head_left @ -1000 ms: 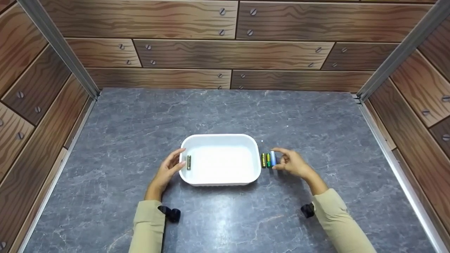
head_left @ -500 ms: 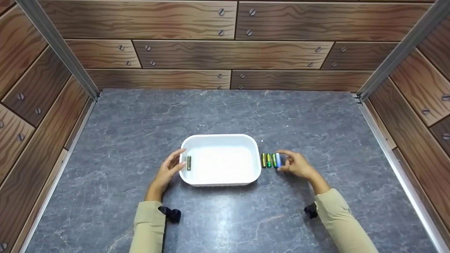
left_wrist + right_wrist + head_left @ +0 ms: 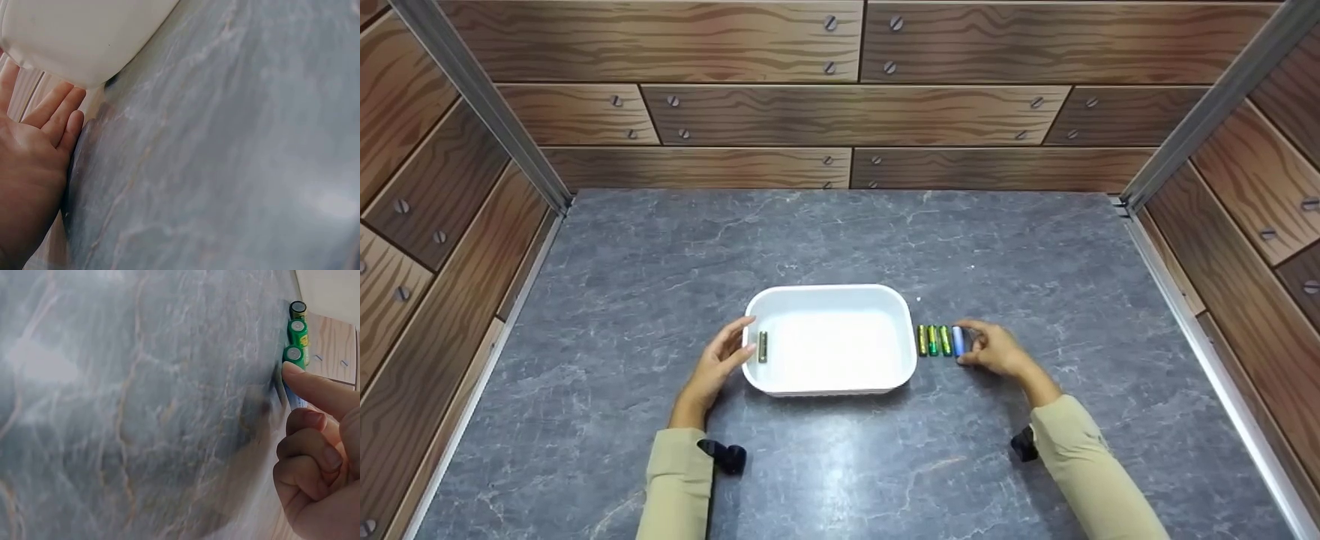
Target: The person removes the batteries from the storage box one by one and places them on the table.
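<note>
In the head view, my right hand (image 3: 996, 351) pinches a blue battery (image 3: 958, 341) lengthwise, thumb at its near end and a finger at its far end. Just left of it, three green-and-yellow batteries (image 3: 933, 340) lie side by side by the right wall of a white tray (image 3: 829, 391). The right wrist view shows the thumb over the end of the blue battery (image 3: 296, 398), beside the green ones (image 3: 293, 354). My left hand (image 3: 717, 360) rests at the tray's left rim with spread fingers; a gold-and-dark battery (image 3: 763, 347) lies inside the tray there.
A grey marbled tabletop (image 3: 840, 240) lies under everything. Wood-patterned panels (image 3: 840, 112) rise behind and at both sides, with metal posts (image 3: 499, 112) at the back corners. A black wrist camera (image 3: 727, 456) sits by the left cuff.
My right hand has shifted right with the blue battery. A third green battery, hidden earlier, now shows in the row. The left hand and tray have stayed put.
</note>
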Tool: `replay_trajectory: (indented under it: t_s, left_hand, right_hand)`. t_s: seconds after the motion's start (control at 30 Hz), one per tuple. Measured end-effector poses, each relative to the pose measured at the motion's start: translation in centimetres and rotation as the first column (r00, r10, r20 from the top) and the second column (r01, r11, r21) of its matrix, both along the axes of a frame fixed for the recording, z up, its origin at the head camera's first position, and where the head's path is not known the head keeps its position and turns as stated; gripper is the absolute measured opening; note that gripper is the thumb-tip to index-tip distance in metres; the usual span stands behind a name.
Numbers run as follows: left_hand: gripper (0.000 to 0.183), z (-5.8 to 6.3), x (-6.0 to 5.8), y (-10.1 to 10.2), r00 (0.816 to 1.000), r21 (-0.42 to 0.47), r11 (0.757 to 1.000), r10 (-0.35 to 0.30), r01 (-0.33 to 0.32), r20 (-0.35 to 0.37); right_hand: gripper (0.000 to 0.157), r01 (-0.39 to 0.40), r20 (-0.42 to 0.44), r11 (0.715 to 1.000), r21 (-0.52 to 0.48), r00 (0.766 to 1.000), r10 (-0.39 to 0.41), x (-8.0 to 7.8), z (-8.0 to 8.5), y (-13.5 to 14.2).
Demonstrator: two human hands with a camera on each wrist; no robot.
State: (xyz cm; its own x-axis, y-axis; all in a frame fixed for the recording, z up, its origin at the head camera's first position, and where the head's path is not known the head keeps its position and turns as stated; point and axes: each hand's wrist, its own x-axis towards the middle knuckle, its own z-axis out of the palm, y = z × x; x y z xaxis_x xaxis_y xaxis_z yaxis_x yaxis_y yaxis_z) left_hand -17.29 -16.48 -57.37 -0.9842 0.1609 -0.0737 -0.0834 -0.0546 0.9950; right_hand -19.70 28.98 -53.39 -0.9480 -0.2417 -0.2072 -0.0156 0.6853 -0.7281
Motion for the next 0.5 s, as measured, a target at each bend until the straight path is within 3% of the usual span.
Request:
replay_trajectory:
  t_s: [0.27, 0.5]
  left_hand:
    - [0.053, -0.05, -0.02, 0.10, 1.000, -0.005, 1.000, 0.003, -0.003, -0.021]
    - [0.054, 0.02, 0.00, -0.05, 1.000, 0.002, 1.000, -0.005, 0.005, -0.003]
  right_hand:
    - [0.064, 0.021, 0.015, 0.999, 0.039, 1.000, -0.022, -0.29, -0.04, -0.02]
    - [0.071, 0.021, 0.047, 1.000, -0.003, 0.999, -0.021, -0.33, 0.19, 0.01]
